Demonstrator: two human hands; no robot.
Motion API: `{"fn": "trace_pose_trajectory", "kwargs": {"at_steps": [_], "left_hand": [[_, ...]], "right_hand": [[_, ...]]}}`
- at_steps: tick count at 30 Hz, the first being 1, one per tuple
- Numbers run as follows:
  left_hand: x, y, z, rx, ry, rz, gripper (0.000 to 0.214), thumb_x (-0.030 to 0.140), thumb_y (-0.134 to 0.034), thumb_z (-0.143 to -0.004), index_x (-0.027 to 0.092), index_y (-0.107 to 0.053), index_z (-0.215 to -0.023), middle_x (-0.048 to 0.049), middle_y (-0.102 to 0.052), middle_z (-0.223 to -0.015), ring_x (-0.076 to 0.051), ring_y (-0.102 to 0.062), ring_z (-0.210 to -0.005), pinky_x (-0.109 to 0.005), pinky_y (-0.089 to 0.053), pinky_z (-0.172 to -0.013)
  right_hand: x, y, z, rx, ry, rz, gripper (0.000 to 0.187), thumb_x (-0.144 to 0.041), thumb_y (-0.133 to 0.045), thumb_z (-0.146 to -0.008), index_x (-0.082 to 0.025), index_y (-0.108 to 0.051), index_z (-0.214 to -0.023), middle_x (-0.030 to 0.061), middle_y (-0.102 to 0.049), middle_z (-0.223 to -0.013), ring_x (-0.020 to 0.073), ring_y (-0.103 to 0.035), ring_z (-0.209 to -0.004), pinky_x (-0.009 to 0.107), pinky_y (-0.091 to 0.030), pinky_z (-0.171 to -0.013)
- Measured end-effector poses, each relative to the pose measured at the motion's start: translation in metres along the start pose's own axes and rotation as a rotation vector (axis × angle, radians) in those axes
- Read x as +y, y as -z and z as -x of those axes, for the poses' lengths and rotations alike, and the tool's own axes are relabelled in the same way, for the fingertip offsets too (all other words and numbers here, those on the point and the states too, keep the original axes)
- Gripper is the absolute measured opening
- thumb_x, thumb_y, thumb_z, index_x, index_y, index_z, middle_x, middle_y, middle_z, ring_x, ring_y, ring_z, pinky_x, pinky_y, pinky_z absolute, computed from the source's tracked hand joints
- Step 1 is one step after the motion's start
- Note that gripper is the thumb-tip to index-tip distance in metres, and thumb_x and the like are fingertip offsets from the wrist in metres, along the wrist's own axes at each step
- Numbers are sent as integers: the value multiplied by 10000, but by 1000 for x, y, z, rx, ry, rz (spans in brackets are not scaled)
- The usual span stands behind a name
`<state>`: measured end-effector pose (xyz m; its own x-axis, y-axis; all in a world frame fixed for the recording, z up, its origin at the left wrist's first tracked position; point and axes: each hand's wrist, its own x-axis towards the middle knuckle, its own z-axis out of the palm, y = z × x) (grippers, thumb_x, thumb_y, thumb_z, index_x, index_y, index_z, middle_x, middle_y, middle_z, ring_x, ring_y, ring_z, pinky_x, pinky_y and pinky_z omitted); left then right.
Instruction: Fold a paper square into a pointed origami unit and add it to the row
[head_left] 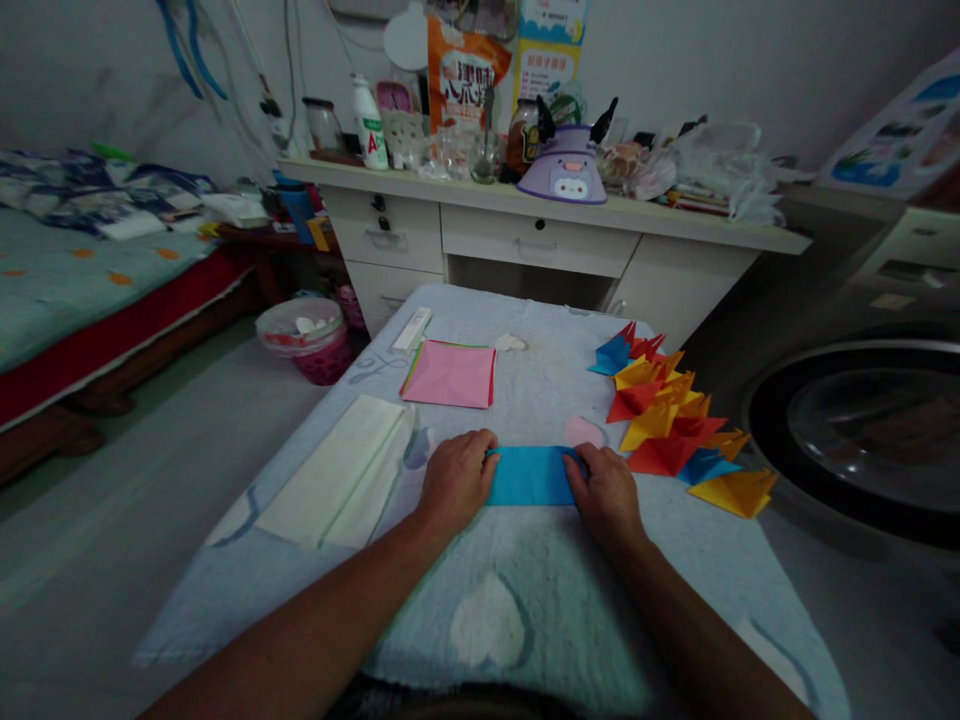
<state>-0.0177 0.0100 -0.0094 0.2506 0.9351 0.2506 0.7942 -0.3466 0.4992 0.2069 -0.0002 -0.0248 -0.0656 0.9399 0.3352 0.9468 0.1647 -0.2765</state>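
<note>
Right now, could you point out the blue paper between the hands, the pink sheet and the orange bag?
Blue paper (531, 476): head view, middle of its upper face.
Pink sheet (451, 375): head view, middle of its top face.
Orange bag (463, 85): head view, its printed front.

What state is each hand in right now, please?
Left hand: closed, holding the left end of the blue paper.
Right hand: closed, holding the paper's right end.

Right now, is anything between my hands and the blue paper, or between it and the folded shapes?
Nothing visible separates your left hand and right hand from the blue paper: they hold its ends. Toward the folded shapes, your right hand itself is between, at the paper's right end.
</note>
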Motion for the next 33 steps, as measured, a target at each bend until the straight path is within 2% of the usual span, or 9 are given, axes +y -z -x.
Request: {"fn": "trace_pose_trajectory", "kwargs": {"at_steps": [7, 13, 16, 19, 21, 23, 26, 30, 33], "left_hand": [[0, -3, 1, -30, -26, -145, 92, 188, -520, -893, 205, -573, -966, -44, -675, -902, -216, -611, -856, -337, -418, -781], [3, -5, 1, -87, -16, -221, 120, 213, -531, -901, 208, -580, -1011, -51, -659, -926, -233, -592, -895, -361, -417, -796], [5, -4, 1, -22, -34, -257, 169, 220, -548, -900, 218, -611, -1057, -74, -628, -1032, -256, -539, -972, -391, -411, -822], [5, -6, 1, 25, -115, -255, 192, 211, -563, -901, 270, -658, -1058, -67, -579, -1185, -264, -479, -1078, -412, -395, -869], [1, -8, 0, -47, -214, -208, 173, 210, -568, -906, 284, -687, -1006, -50, -597, -1140, -241, -485, -1061, -390, -399, -862], [-2, -9, -1, -134, -289, -157, 166, 212, -561, -913, 271, -698, -986, -43, -622, -1015, -213, -512, -969, -355, -411, -817], [-4, -9, -1, -165, -306, -135, 182, 194, -527, -926, 238, -693, -987, -46, -617, -914, -200, -518, -878, -333, -418, -775], [2, -5, 2, -158, -287, -145, 125, 258, -564, -912, 210, -659, -977, -59, -596, -973, -218, -510, -923, -353, -419, -822], [6, -4, 4, -164, -254, -157, 230, 350, -650, -857, 216, -623, -1042, -63, -576, -1045, -242, -495, -978, -373, -415, -840]], "right_hand": [[-6, 1, -2, -43, 29, 165, 272, -342, -470, -953, -176, -677, -891, 90, -647, -743, 240, -568, -736, 337, -342, -714], [-10, 4, -3, -94, 13, 211, 201, -328, -537, -925, -173, -662, -898, 84, -650, -760, 244, -566, -764, 347, -320, -736], [-11, 5, -3, -61, -13, 203, 215, -313, -573, -902, -151, -642, -1025, 86, -650, -808, 258, -557, -816, 362, -322, -773], [-10, 5, -3, -6, 22, 193, 245, -259, -576, -886, -156, -626, -1103, 108, -645, -971, 274, -527, -918, 373, -317, -804], [-9, 6, -4, -41, 106, 162, 220, -200, -553, -883, -192, -650, -1080, 93, -634, -1019, 262, -507, -936, 360, -315, -793], [-8, 6, -6, -125, 199, 105, 232, -137, -514, -879, -219, -679, -1020, 68, -636, -978, 234, -502, -902, 339, -314, -770], [-7, 7, -7, -206, 248, 33, 264, -92, -473, -870, -209, -687, -971, 60, -636, -938, 209, -506, -868, 325, -316, -758], [-14, 10, -4, -204, 219, 42, 180, -253, -512, -909, -183, -659, -987, 77, -620, -952, 223, -509, -889, 333, -322, -770], [-24, 10, 1, -176, 184, 102, 327, -466, -554, -890, -170, -629, -1009, 98, -600, -968, 251, -498, -893, 349, -322, -764]]}}
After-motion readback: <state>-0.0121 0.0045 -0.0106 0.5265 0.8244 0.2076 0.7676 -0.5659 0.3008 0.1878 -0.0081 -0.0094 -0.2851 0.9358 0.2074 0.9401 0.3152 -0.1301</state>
